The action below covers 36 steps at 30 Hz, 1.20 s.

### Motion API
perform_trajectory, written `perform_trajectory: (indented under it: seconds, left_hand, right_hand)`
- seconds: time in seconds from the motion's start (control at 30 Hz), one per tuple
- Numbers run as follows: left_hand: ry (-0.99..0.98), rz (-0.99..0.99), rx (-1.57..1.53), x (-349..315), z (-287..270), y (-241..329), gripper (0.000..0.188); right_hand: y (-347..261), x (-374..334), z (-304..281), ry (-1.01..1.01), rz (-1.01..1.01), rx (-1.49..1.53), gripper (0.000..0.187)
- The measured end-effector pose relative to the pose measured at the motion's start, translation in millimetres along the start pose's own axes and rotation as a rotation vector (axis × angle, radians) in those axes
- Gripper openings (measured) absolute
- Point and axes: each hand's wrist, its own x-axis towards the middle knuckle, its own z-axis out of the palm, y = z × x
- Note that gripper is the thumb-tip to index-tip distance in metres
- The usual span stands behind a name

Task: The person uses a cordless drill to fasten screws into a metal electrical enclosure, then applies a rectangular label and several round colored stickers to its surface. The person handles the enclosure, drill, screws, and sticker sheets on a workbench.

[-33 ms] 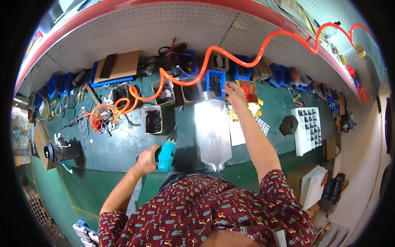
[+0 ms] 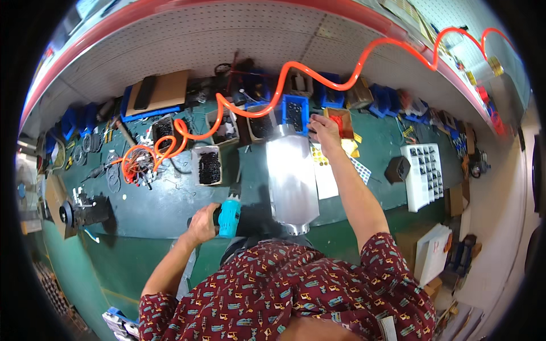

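My left hand point(image 2: 203, 224) is wrapped around the handle of a teal power drill point(image 2: 229, 218), its bit end pointing away from me over the bench's near edge. To the right of the drill, a shiny silver metal canister point(image 2: 293, 182) lies lengthwise in front of me, with a narrower neck at each end. My right hand point(image 2: 325, 135) is beyond the canister's far end, by the right side of a blue bin point(image 2: 295, 115) of small black parts. Its fingertips are pinched together; whatever they may hold is too small to make out.
An orange coiled air hose point(image 2: 296, 65) hangs across the bench. Boxes of black parts point(image 2: 209, 166) and a red-filled box point(image 2: 340, 122) stand nearby. Sticker sheets point(image 2: 327, 181) lie right of the canister. Farther right is a white tray point(image 2: 422, 176); at left, a black device point(image 2: 88, 209).
The view has shifted slightly. My right hand has drawn a little away from the blue bin; my left hand still holds the power drill in much the same place.
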Motion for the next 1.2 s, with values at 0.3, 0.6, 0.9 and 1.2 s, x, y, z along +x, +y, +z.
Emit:
perform_trajectory:
  seconds: [0.3,0.6,0.9,1.2]
  left_hand:
    - [-0.014,-0.237,0.407,12.8,75.2,-23.3,0.073]
    - [0.175,-0.433,0.372,16.8,86.9,4.5,0.064]
    - [0.464,-0.413,0.165,-6.5,95.8,83.8,0.049]
    - [0.670,-0.419,-0.112,42.4,84.2,172.9,0.033]
  right_hand:
    - [137.1,-57.5,-144.6,0.271,0.203,-0.240,0.022]
    - [237.8,0.4,-234.0,0.410,-0.054,-0.648,0.036]
    - [162.3,81.7,-236.2,0.356,-0.229,-1.066,0.040]
    - [197.6,80.4,-256.9,0.431,-0.191,-0.510,0.009]
